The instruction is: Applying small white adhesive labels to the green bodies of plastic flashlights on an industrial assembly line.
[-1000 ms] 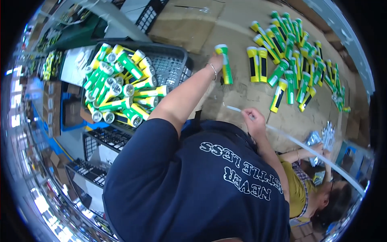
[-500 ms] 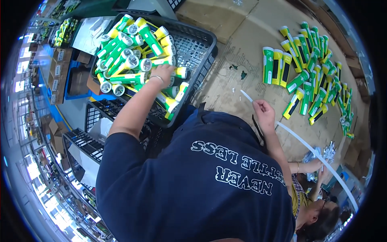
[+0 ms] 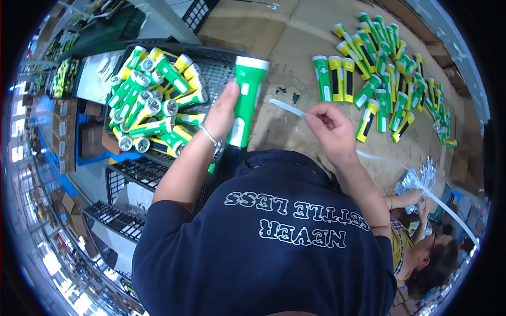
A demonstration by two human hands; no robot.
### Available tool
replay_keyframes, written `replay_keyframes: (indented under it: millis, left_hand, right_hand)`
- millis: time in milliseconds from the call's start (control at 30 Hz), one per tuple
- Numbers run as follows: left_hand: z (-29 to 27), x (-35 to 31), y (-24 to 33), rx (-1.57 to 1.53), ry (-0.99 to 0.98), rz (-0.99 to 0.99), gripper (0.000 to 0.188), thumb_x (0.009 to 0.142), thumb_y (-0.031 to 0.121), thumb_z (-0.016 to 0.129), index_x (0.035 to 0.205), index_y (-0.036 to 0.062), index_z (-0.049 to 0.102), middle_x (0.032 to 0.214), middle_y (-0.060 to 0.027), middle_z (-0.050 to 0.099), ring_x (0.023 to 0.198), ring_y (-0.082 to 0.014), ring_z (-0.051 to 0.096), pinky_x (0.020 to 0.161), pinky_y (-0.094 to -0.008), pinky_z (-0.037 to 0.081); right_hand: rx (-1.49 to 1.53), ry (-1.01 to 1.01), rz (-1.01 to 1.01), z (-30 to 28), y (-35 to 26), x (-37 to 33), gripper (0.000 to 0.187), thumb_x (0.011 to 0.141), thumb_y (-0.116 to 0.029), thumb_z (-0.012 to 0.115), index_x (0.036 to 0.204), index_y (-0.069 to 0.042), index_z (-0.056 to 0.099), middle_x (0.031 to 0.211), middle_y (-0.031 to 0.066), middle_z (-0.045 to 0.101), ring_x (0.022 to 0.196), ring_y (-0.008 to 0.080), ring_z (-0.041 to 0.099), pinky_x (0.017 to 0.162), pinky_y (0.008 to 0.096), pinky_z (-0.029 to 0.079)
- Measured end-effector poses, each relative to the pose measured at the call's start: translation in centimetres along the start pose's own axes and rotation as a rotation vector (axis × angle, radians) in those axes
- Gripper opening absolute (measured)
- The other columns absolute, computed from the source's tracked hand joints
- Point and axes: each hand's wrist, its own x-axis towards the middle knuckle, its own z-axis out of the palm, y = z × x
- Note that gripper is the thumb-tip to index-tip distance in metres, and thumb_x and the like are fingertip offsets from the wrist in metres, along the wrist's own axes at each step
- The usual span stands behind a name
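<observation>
My left hand [image 3: 221,113], with a bracelet at the wrist, is closed on a green flashlight [image 3: 245,100] with a white head. The flashlight stands nearly upright, head up, over the near right side of a black crate [image 3: 213,52]. A heap of green and yellow flashlights [image 3: 150,108] fills much of that crate. Over the cardboard-covered table [image 3: 295,47], my right hand [image 3: 333,131] pinches a thin white strip [image 3: 287,107] near one end. This end points left toward the flashlight, a gap apart from it. Behind my hand the long strip trails away to the lower right.
Three flashlights [image 3: 335,79] lie side by side on the table, beside a larger spread of flashlights [image 3: 390,79]. At the lower right, a co-worker's hands [image 3: 414,199] are by a pile of shiny silvery pieces [image 3: 427,176]. Black crates [image 3: 118,218] stand at my left.
My left hand has lifted a flashlight out of the crate and brought it rightward. My right hand has risen nearer with the white strip still pinched. The view has shifted.
</observation>
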Motion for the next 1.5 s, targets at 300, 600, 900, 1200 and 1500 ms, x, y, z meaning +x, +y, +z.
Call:
replay_keyframes:
  millis: [300,600,900,1200,1500]
  left_hand:
    - [3.7,-0.1,0.2,0.132,-0.290,0.173,0.076,0.084,0.067,0.030,0.135,0.0103,0.028,0.108,-0.0063,0.051,0.085,-0.0134,0.053,0.070,-0.0297,0.048]
    - [5.0,-1.5,0.8,-0.021,-0.319,0.027,0.049,0.095,0.040,0.031,0.130,0.0059,0.034,0.101,-0.0082,0.054,0.084,-0.0153,0.056,0.069,-0.0296,0.050]
    - [6.3,0.1,-0.7,-0.023,-0.290,-0.061,0.032,0.089,0.019,0.052,0.115,0.0035,0.042,0.085,-0.0056,0.056,0.069,-0.0124,0.058,0.059,-0.0258,0.050]
    - [11.2,6.5,-8.8,0.239,-0.180,-0.170,0.029,0.089,0.029,0.051,0.101,0.0029,0.053,0.074,-0.0068,0.059,0.058,-0.0132,0.056,0.053,-0.0277,0.047]
    - [5.7,23.1,-16.2,-0.253,0.105,-0.371,0.034,0.091,0.035,0.048,0.099,0.0020,0.050,0.086,-0.0128,0.058,0.073,-0.0251,0.060,0.062,-0.0405,0.049]
  right_hand:
    - [-0.058,0.028,-0.042,-0.4,-0.5,-0.5,0.010,0.082,-0.007,0.063,0.086,0.001,0.058,0.085,0.0030,0.053,0.079,0.0086,0.053,0.070,0.0221,0.043]
    - [-0.129,0.043,-0.003,-0.4,-0.3,-0.6,0.011,0.081,-0.008,0.064,0.085,0.001,0.059,0.082,0.0023,0.053,0.074,0.0078,0.053,0.067,0.0217,0.043]
    - [-0.666,0.136,-0.381,-0.5,-0.7,-1.1,0.009,0.074,-0.007,0.066,0.079,-0.004,0.060,0.075,0.0030,0.055,0.067,0.0139,0.053,0.063,0.0268,0.039]
    - [-1.193,0.301,-0.469,-3.7,2.1,-3.9,0.008,0.071,-0.010,0.064,0.076,-0.009,0.058,0.074,0.0042,0.053,0.070,0.0218,0.053,0.066,0.0342,0.037]
    - [-0.899,0.333,-0.198,-3.4,1.5,-6.0,0.005,0.074,-0.011,0.063,0.076,-0.008,0.060,0.075,0.0046,0.057,0.065,0.0231,0.054,0.066,0.0336,0.040]
